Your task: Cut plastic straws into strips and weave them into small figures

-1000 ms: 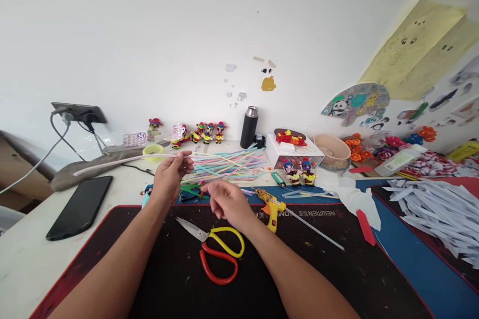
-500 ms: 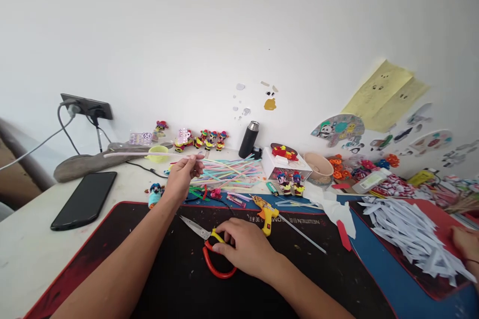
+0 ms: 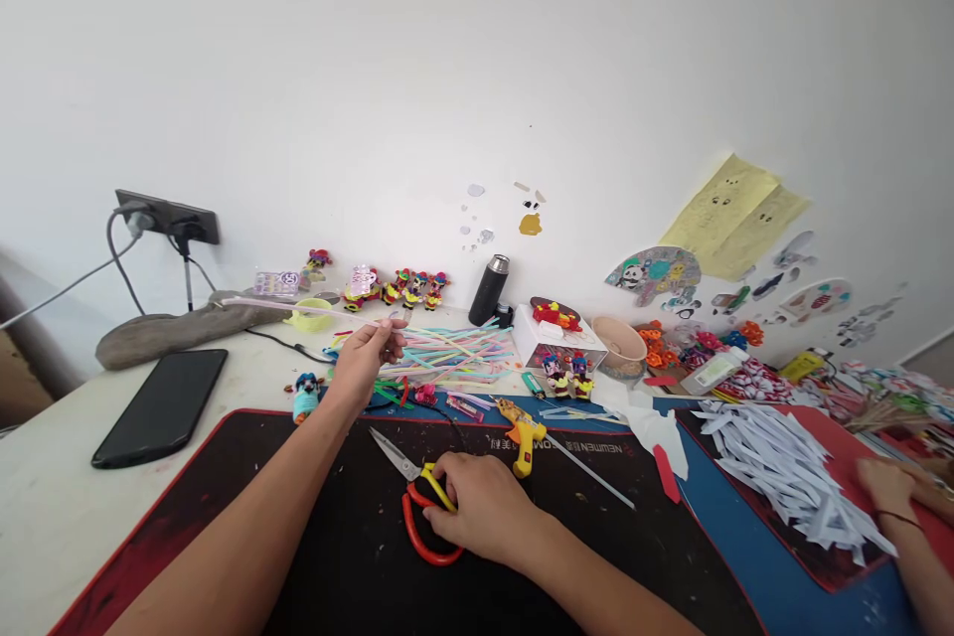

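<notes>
My left hand (image 3: 367, 356) is closed around a long, thin pale pink pipe cleaner (image 3: 257, 305), which sticks out to the left above the table. Below and to the right, my right hand (image 3: 481, 502) grips the yellow handle of a pair of scissors (image 3: 406, 469). The red handle loop shows beside my fingers, and the blades point away to the left over the black mat (image 3: 350, 537). Behind my left hand lies a heap of pastel pipe cleaners (image 3: 462, 350). A yellow glue gun (image 3: 524, 437) with a glue stick rests just beyond my right hand.
A phone (image 3: 160, 407) lies at left, near a small blue figure (image 3: 305, 397). A black flask (image 3: 490, 290) and a white box (image 3: 558, 338) stand by the wall. At right, another person's hands (image 3: 886, 485) are near a pile of white paper strips (image 3: 790, 477).
The view has turned slightly right, bringing more of the other person's hands and arm into sight. My left hand still holds the pipe cleaner, and my right hand stays on the scissors.
</notes>
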`<act>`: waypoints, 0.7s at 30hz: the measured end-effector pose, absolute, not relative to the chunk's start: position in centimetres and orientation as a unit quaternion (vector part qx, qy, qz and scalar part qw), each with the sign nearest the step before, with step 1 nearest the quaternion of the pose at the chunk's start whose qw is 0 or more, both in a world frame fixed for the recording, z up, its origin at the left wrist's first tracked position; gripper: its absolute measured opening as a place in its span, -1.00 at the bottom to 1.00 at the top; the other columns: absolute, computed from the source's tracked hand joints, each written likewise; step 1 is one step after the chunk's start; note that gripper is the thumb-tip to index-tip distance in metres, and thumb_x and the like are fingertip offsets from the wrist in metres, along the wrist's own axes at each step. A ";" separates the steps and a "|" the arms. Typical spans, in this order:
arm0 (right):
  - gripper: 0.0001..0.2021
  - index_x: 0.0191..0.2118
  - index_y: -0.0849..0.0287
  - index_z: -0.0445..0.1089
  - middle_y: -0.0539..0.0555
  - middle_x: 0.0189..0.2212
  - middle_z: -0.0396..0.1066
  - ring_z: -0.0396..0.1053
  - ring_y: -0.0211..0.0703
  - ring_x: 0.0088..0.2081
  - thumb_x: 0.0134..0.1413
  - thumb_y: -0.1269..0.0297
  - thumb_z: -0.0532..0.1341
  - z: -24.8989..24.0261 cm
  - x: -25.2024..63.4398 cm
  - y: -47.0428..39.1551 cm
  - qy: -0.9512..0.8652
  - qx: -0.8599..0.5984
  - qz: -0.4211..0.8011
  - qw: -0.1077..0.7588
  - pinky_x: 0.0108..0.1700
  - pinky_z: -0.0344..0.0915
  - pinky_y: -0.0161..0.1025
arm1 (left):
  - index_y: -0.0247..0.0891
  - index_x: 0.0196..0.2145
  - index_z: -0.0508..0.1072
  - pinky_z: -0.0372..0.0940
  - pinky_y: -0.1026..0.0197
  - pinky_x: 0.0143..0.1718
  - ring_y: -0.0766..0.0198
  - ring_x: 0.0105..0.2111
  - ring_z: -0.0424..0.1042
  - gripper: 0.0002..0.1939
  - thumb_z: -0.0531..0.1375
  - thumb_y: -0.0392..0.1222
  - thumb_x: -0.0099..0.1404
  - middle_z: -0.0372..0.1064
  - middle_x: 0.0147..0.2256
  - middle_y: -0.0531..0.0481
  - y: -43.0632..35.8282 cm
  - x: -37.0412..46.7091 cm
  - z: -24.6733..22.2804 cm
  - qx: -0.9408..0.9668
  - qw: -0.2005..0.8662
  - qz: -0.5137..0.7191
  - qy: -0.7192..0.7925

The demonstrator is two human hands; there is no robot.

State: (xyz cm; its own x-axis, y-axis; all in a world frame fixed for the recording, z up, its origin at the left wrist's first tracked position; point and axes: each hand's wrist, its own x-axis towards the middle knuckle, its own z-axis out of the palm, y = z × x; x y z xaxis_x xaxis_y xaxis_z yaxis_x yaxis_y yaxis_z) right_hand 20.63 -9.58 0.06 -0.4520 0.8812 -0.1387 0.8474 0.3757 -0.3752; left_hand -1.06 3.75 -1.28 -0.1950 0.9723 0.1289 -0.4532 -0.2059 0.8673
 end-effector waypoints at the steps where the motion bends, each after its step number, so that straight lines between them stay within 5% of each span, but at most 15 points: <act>1: -0.72 -0.13 0.12 0.53 0.02 -0.37 0.53 0.44 -0.12 -0.36 0.03 0.15 0.39 -0.1 20.7 -9.6 -0.821 -0.527 0.214 0.053 -0.31 0.17 -0.25 | -0.31 -0.26 0.64 0.21 0.24 -0.48 0.30 -0.52 0.35 -0.37 0.50 0.32 -0.03 0.46 -0.48 -0.01 3.7 -1.1 -1.2 0.362 0.521 0.687 0.355; 6: -0.75 -0.21 0.15 0.44 -0.07 -0.50 0.44 0.29 -0.29 -0.53 0.00 0.20 0.39 -2.0 21.4 -9.2 -0.720 -0.544 0.398 0.164 -0.44 0.10 -0.33 | -0.33 -0.25 0.64 0.21 0.26 -0.47 0.32 -0.51 0.37 -0.43 0.51 0.23 0.02 0.47 -0.46 -0.01 3.8 -1.6 -1.0 0.334 0.538 0.699 0.333; 11: -0.54 -0.11 0.19 0.35 -0.06 -0.53 0.44 0.15 -0.38 -0.71 0.08 -0.06 0.41 -3.1 22.0 -9.0 -0.512 -0.456 0.675 0.271 -0.61 0.02 -0.37 | -0.35 -0.23 0.62 0.26 0.30 -0.46 0.35 -0.50 0.37 -0.53 0.49 0.11 0.09 0.43 -0.47 0.02 4.1 -2.3 -0.8 0.286 0.562 0.718 0.293; 15: -0.39 0.02 0.22 0.37 -0.09 -0.52 0.37 0.08 -0.47 -0.72 0.10 -0.19 0.42 -2.6 22.1 -9.1 -0.450 -0.336 0.725 0.398 -0.66 -0.17 -0.42 | -0.32 -0.22 0.59 0.26 0.34 -0.49 0.37 -0.51 0.36 -0.62 0.45 0.04 0.17 0.40 -0.48 0.05 4.3 -2.9 -0.7 0.259 0.566 0.734 0.272; 21: -0.43 0.10 0.25 0.43 -0.10 -0.61 0.29 0.21 -0.35 -0.70 0.28 -0.19 0.27 -2.7 20.0 -7.5 -0.443 -0.250 0.747 0.427 -0.63 0.11 -0.39 | -0.35 -0.24 0.60 0.29 0.36 -0.49 0.38 -0.52 0.37 -0.68 0.43 -0.02 0.21 0.41 -0.49 0.03 4.5 -3.2 -0.8 0.250 0.560 0.738 0.281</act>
